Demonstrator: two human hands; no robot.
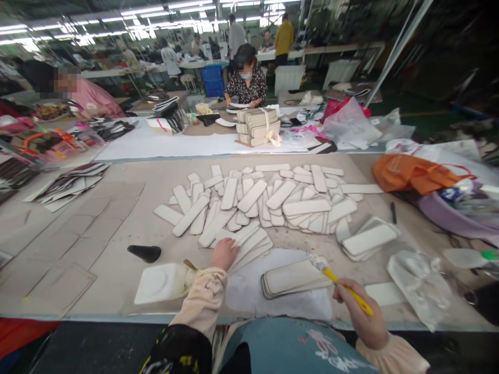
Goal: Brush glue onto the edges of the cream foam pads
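Observation:
My right hand (360,311) is closed around the yellow handle of a brush (346,291). The brush's bristles touch the right end of a small stack of pale, round-ended strips (292,278) on a grey-white sheet (245,293). My left hand (226,253) lies with outstretched fingers at the left ends of several fanned-out pale strips (253,246); its fingertips are partly hard to make out. Beside my left wrist, a white plastic bottle (159,283) lies on its side, with a short stick at its mouth. A black, rounded object (144,253) is just beyond it.
A large heap of loose strips (265,200) spreads across the mid-table. To the right are another strip stack (370,239), a clear plastic bag (419,285) and a purple basin (452,213). Flat squares (86,228) lie left. A co-worker (247,83) sits opposite, behind a tied bundle (257,126).

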